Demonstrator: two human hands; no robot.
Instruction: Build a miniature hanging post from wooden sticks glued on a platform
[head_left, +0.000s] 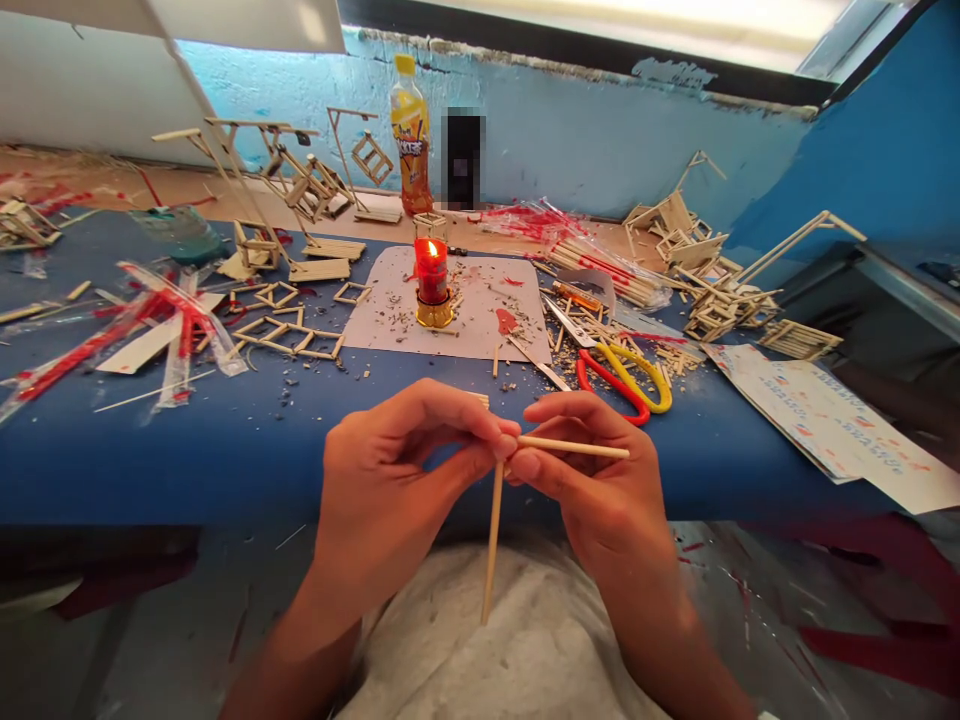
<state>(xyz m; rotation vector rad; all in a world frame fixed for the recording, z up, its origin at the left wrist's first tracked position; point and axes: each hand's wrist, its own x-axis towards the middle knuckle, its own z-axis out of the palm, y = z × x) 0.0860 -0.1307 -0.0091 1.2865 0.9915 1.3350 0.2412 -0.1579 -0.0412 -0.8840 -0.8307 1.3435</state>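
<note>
Pinching wooden sticks (pixel 493 540) before an illegibly labelled bottle (pixel 410 140).

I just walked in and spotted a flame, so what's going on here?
A person's left hand and right hand meet at the fingertips, pinching thin wooden sticks; one slants downward, another points right. Beyond them on the blue table, a lit red candle stands on a sheet strewn with bits. Open scissors lie to its right, and small stick frames sit on both sides.
</note>
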